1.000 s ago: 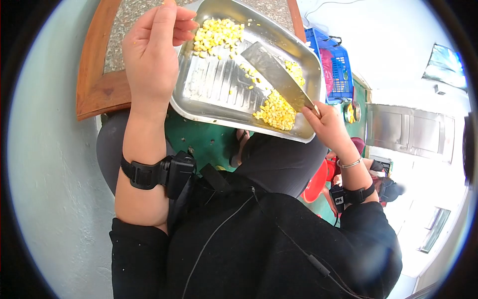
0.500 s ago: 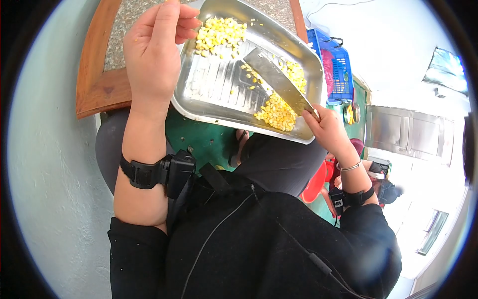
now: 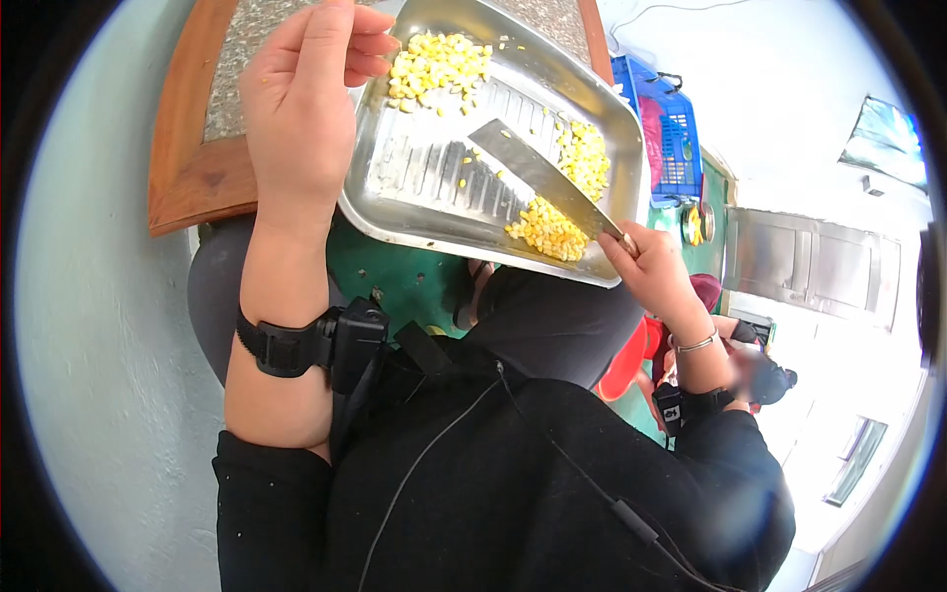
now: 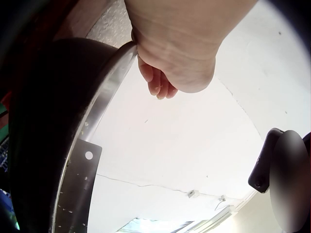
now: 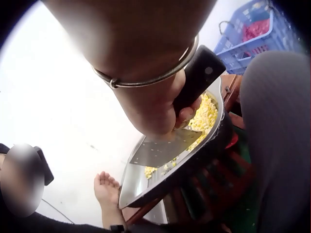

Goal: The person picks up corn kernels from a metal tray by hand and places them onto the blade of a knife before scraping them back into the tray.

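My right hand (image 3: 651,261) grips the black handle (image 5: 200,75) of a cleaver. Its broad blade (image 3: 533,168), with a hole near one corner, slants across a metal tray (image 3: 380,222) and has a few yellow bits stuck to it. Corn kernels lie in the tray: a heap (image 3: 439,67) at the far left, more kernels (image 3: 584,163) beyond the blade, and a pile (image 3: 548,232) on its near side. Beside the tray's left rim, my left hand (image 3: 306,109) is raised with fingers loosely bent, holding no visible object; its thumb tip is cut off by the frame edge.
The tray is partly over a wood-edged, speckled table (image 3: 202,183) and reaches over my lap. A blue crate (image 3: 676,148) with something pink inside stands to the right. Red basins (image 3: 623,363) and another person (image 3: 764,380) are behind my right arm. A wall (image 3: 109,296) borders the left.
The blade's far end has moved left and toward me, leaving more kernels showing beyond it. The left hand has stayed nearly in place by the rim.
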Demonstrator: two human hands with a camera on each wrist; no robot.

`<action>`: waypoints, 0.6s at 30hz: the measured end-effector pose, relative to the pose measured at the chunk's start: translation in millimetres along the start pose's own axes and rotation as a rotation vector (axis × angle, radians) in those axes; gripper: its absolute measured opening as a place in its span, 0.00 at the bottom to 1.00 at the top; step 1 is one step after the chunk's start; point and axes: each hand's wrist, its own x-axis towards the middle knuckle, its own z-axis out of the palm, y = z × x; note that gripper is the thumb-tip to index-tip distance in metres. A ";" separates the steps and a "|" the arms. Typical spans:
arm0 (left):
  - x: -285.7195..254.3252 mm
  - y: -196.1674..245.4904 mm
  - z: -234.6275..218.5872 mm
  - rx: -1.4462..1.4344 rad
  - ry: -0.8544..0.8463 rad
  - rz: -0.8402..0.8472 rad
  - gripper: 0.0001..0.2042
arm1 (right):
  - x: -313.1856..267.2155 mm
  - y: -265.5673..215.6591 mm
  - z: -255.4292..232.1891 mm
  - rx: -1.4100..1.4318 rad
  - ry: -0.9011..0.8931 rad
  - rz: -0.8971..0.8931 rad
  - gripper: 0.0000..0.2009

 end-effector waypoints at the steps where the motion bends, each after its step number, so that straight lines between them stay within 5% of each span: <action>1: -0.3 -3.1 -0.5 -0.014 -0.003 0.000 0.15 | 0.2 3.3 2.5 -0.001 0.010 -0.011 0.09; 18: -1.5 0.7 -0.6 0.001 -0.012 0.029 0.15 | 10.3 -4.5 8.7 -0.123 -0.061 0.047 0.13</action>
